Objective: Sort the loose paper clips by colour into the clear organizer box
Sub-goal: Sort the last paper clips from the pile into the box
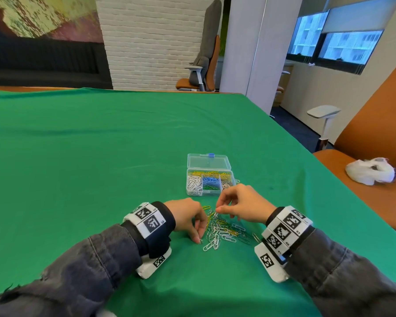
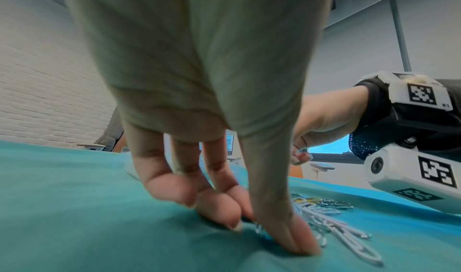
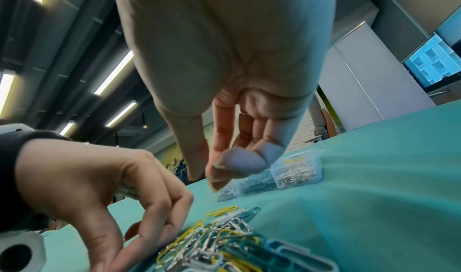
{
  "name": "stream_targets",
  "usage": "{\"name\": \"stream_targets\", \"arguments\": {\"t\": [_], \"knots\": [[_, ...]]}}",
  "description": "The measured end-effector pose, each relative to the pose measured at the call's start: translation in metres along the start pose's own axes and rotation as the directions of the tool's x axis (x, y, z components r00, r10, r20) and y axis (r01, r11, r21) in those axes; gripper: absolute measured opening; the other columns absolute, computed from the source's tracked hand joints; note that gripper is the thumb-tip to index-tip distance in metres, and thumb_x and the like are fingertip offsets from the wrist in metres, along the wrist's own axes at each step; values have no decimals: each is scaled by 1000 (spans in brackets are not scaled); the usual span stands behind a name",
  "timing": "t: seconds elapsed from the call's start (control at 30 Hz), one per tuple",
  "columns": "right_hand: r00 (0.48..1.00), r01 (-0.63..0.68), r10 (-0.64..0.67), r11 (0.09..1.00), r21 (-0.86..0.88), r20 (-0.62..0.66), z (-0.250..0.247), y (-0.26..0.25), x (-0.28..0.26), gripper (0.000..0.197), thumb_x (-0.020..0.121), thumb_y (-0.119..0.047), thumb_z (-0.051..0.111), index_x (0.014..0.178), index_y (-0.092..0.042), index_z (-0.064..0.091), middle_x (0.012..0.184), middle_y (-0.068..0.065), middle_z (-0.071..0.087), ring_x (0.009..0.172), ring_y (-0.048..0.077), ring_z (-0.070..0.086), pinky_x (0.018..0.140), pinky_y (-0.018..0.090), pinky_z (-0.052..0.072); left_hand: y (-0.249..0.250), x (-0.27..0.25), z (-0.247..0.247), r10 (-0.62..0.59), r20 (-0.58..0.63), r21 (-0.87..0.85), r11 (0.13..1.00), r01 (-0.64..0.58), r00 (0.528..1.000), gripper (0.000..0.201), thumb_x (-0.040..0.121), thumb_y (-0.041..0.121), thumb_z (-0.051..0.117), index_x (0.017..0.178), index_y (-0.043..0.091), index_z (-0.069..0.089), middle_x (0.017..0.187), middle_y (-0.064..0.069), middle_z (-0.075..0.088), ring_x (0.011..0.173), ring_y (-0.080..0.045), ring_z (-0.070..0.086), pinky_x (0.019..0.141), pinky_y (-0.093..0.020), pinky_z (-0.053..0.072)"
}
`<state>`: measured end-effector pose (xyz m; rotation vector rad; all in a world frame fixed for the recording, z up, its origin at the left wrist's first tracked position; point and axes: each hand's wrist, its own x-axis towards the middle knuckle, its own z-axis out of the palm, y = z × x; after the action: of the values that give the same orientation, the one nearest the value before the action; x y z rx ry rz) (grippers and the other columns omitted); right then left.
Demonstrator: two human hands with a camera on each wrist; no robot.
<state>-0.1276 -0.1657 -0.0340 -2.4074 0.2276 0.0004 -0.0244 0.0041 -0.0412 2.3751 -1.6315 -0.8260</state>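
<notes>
Loose paper clips (image 1: 222, 229) in yellow, green, blue, white and silver lie heaped on the green cloth between my hands. The clear organizer box (image 1: 232, 179) sits just beyond, lid open, with clips separated by colour in its compartments. My left hand (image 1: 198, 239) reaches down at the pile's left edge, thumb and fingertips pinching a silver clip (image 2: 260, 230) against the cloth. My right hand (image 1: 218, 209) hovers over the pile's far side. Its thumb and forefinger (image 3: 217, 177) are close together, blurred, and I cannot tell whether a clip is between them.
The green cloth (image 1: 101, 156) covers the whole table. Past the table's right edge stands an orange seat (image 1: 343, 161) with a white plastic bag (image 1: 370, 171) on it. An office chair (image 1: 206, 65) stands beyond the far edge.
</notes>
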Motion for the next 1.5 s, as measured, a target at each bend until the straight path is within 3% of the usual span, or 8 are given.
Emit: {"name": "stream_targets", "arguments": {"t": [0.17, 0.6, 0.73, 0.83, 1.1, 1.2, 1.3, 1.5], "knots": [[998, -8, 4, 998, 61, 67, 3, -1, -6, 10, 83, -20, 74, 84, -11, 71, 74, 2, 72, 57, 9, 65, 52, 19, 51, -3, -2, -5, 14, -58, 35, 999, -12, 998, 11, 81, 23, 75, 80, 26, 65, 77, 12, 64, 67, -6, 55, 73, -29, 49], [992, -85, 26, 864, 497, 125, 1, -4, 3, 10, 79, 3, 72, 89, 4, 70, 75, 15, 73, 64, 18, 71, 67, 24, 58, 4, -5, -12, -91, -484, -492, 851, -185, 870, 40, 69, 8, 85, 88, 8, 50, 70, -18, 71, 54, -20, 63, 47, -25, 52], [974, -46, 103, 962, 269, -201, -23, 9, 28, 7, 77, -3, 77, 77, -9, 72, 63, 1, 71, 58, 11, 69, 64, 23, 57, -4, 0, -15, -223, -595, -501, 854, -140, 772, 25, 84, 24, 74, 85, 10, 54, 71, -8, 71, 53, -17, 61, 45, -26, 51], [900, -100, 110, 994, 45, -421, -32, 20, 45, 3, 82, -8, 73, 80, -11, 74, 72, 4, 72, 64, 12, 69, 73, 24, 57, -10, 1, -13, -220, -475, -289, 954, 86, 852, 22, 87, 36, 69, 81, 18, 58, 73, 4, 70, 55, -8, 59, 54, -20, 48], [943, -73, -7, 971, -228, -332, -27, 19, 42, 11, 86, -15, 69, 94, -12, 77, 87, 3, 74, 68, 6, 60, 74, 16, 46, 2, 5, -5, -206, -335, -58, 978, 198, 919, 34, 74, 40, 80, 98, 29, 59, 98, 10, 64, 88, -11, 58, 68, -26, 39], [989, 92, -117, 965, -247, -89, -15, 10, 31, 8, 82, -17, 74, 90, -17, 75, 84, -4, 71, 65, -5, 55, 66, 6, 40, 7, 7, -3, -215, -278, -15, 975, 220, 936, 42, 68, 45, 83, 101, 28, 62, 104, 8, 59, 96, -14, 58, 73, -26, 40], [972, 192, -153, 955, -225, 179, 2, 6, 29, 12, 82, -19, 74, 93, -17, 72, 90, -6, 70, 72, 0, 57, 71, 10, 46, 8, 8, 0, -226, -261, 24, 970, 241, 938, 36, 69, 41, 83, 97, 30, 64, 100, 9, 54, 97, -15, 58, 76, -27, 41], [957, 201, -142, 954, -223, 254, 9, 6, 36, 8, 82, -18, 74, 86, -21, 68, 89, 1, 70, 74, 8, 58, 71, 19, 49, 5, 10, -1, -239, -232, 2, 969, 247, 943, 26, 72, 33, 83, 92, 26, 68, 97, 7, 55, 92, -15, 58, 77, -27, 45]]}}
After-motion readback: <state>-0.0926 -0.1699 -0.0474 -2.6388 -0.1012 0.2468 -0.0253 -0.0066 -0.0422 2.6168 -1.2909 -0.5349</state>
